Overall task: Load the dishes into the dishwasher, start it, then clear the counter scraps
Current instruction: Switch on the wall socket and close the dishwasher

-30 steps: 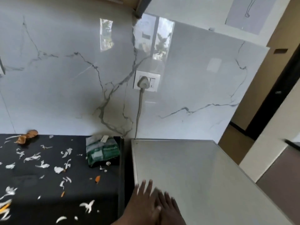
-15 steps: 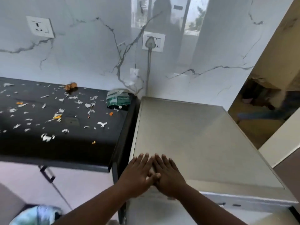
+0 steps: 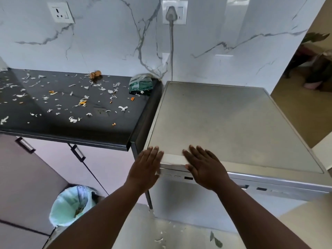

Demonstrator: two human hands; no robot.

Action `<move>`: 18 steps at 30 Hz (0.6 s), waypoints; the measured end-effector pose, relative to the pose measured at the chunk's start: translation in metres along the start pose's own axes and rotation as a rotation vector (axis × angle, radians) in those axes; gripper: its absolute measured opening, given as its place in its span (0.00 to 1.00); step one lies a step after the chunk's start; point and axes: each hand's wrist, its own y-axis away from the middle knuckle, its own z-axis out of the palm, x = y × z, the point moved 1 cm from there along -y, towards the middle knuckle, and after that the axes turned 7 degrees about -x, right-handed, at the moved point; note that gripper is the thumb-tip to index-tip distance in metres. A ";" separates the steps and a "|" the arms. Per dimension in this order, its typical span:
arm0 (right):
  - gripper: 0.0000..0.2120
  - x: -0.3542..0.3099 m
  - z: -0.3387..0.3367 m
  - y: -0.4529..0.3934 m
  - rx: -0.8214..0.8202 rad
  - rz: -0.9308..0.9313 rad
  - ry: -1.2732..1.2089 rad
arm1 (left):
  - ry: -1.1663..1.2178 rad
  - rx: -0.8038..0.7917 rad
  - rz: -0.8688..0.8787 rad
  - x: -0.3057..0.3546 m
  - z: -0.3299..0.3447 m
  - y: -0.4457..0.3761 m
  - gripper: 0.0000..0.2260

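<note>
A white marble wall with grey veins is standing behind everything. Two white sockets are being seen on it: an unused socket at the upper left, and a second socket further right, which is being occupied by a grey plug. A grey cable is hanging straight down from this plug along the wall. Pale lilac cabinet doors with dark handles are showing at the lower left. Through an opening at the right edge, a brown floor and some blurred dark things are being glimpsed; these cannot be told apart.
</note>
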 end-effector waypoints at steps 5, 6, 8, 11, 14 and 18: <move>0.36 0.002 0.002 -0.004 -0.015 0.013 0.004 | 0.023 0.173 0.041 -0.002 0.012 -0.006 0.34; 0.36 0.002 0.001 -0.004 -0.020 0.016 0.005 | 0.023 0.175 0.038 -0.002 0.013 -0.006 0.35; 0.36 0.002 0.001 -0.003 -0.023 0.018 0.002 | 0.045 0.180 0.033 -0.001 0.011 -0.007 0.35; 0.36 0.002 0.001 -0.003 -0.037 0.019 0.004 | 0.053 0.190 0.027 0.001 0.008 -0.011 0.34; 0.36 0.002 -0.001 -0.003 -0.062 0.028 0.010 | 0.036 0.174 0.006 0.004 0.006 -0.012 0.34; 0.29 0.000 -0.005 -0.004 -0.112 0.045 -0.010 | 0.038 0.103 -0.004 0.003 -0.001 -0.009 0.39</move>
